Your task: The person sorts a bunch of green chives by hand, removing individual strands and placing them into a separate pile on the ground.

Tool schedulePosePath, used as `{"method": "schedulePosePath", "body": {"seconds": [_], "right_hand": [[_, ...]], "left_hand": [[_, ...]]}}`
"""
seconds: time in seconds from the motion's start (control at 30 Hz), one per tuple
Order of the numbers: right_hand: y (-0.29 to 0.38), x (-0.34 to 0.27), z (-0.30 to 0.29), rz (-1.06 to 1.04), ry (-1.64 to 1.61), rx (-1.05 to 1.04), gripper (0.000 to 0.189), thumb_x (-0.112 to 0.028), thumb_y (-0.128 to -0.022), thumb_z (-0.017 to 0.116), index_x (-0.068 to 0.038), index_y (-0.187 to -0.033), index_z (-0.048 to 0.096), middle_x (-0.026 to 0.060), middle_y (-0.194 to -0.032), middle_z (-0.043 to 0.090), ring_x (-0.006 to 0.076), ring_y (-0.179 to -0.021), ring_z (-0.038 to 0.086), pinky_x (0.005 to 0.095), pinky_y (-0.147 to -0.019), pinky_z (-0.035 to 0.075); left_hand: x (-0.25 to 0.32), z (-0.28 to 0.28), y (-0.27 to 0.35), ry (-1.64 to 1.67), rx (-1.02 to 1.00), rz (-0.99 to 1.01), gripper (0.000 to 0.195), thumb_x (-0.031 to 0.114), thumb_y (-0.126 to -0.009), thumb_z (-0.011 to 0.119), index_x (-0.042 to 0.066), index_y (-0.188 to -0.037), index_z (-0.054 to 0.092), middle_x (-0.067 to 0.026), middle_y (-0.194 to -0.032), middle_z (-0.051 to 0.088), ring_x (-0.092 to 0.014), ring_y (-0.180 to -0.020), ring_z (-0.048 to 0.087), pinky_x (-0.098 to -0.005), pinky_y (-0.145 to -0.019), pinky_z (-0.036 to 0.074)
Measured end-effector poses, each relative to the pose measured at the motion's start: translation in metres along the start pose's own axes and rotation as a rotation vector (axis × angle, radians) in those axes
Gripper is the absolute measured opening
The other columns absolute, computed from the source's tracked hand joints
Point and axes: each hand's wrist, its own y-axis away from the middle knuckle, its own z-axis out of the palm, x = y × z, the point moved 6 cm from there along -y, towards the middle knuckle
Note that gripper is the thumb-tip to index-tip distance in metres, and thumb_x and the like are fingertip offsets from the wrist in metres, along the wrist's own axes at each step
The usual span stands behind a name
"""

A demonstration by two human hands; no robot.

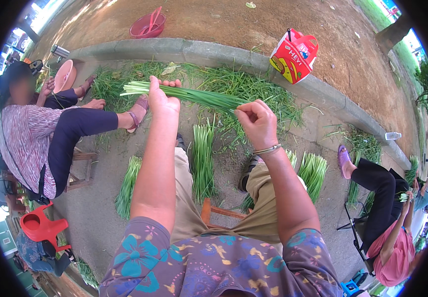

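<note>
My left hand (165,97) holds a bunch of long green stalks with pale ends (199,95), which look like garlic scapes or chives. The pale ends stick out to the left past my palm. At the bunch's green right end is my right hand (257,120), thumb and index finger pinched together at the leaf tips. Between my feet a larger pile of the same stalks (203,159) lies on the pavement. Other bundles lie beside my legs, one on the left (129,187) and one on the right (312,174).
Loose green trimmings (236,83) lie along a concrete kerb (199,51). A red printed bag (293,59) stands on the kerb, a basin (147,26) behind it. A seated person (32,130) is close on my left, another (394,245) on my right. A red plastic stool (43,226) is at lower left.
</note>
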Motion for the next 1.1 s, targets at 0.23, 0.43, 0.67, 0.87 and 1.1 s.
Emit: {"method": "schedulePosePath", "body": {"seconds": [0.23, 0.43, 0.67, 0.87, 1.1], "right_hand": [[-0.001, 0.008, 0.015, 0.018, 0.112, -0.006, 0.010, -0.012, -0.070, 0.069, -0.005, -0.075, 0.062, 0.0046, -0.069, 0.055, 0.0152, -0.055, 0.055, 0.0275, -0.052, 0.044], [-0.003, 0.012, 0.018, 0.046, 0.046, -0.039, 0.011, -0.010, -0.069, 0.070, -0.005, -0.073, 0.061, 0.0042, -0.068, 0.055, 0.0141, -0.055, 0.055, 0.0265, -0.052, 0.044], [-0.002, 0.012, 0.020, 0.138, -0.018, -0.079, 0.013, -0.011, -0.070, 0.068, -0.003, -0.070, 0.058, 0.0038, -0.065, 0.054, 0.0115, -0.055, 0.053, 0.0254, -0.052, 0.043], [-0.002, 0.009, 0.018, 0.131, 0.009, -0.091, 0.012, -0.009, -0.070, 0.065, -0.003, -0.068, 0.055, 0.0038, -0.063, 0.053, 0.0116, -0.054, 0.052, 0.0255, -0.051, 0.042], [-0.003, 0.008, 0.013, 0.130, -0.050, -0.064, 0.011, -0.007, -0.070, 0.063, -0.002, -0.067, 0.053, 0.0039, -0.063, 0.051, 0.0110, -0.054, 0.051, 0.0251, -0.050, 0.042]], "left_hand": [[-0.012, 0.001, 0.003, 0.033, 0.005, -0.029, 0.027, 0.030, -0.088, 0.055, 0.009, -0.078, 0.041, -0.0047, -0.065, 0.043, -0.018, -0.057, 0.044, -0.0390, -0.059, 0.049], [-0.014, 0.001, 0.004, 0.026, 0.027, -0.028, 0.027, 0.029, -0.087, 0.057, 0.009, -0.078, 0.042, -0.0054, -0.066, 0.044, -0.020, -0.057, 0.044, -0.0404, -0.059, 0.048], [-0.016, 0.004, 0.007, 0.009, 0.007, -0.066, 0.028, 0.030, -0.087, 0.057, 0.009, -0.077, 0.042, -0.0052, -0.065, 0.044, -0.021, -0.057, 0.044, -0.0403, -0.058, 0.046], [-0.017, 0.009, 0.011, -0.036, -0.023, -0.078, 0.030, 0.031, -0.088, 0.055, 0.009, -0.074, 0.042, -0.0052, -0.060, 0.042, -0.021, -0.056, 0.044, -0.0390, -0.058, 0.046], [-0.021, 0.010, 0.011, -0.037, -0.038, -0.095, 0.029, 0.031, -0.088, 0.054, 0.009, -0.074, 0.042, -0.0052, -0.060, 0.043, -0.021, -0.056, 0.044, -0.0388, -0.058, 0.046]]}}
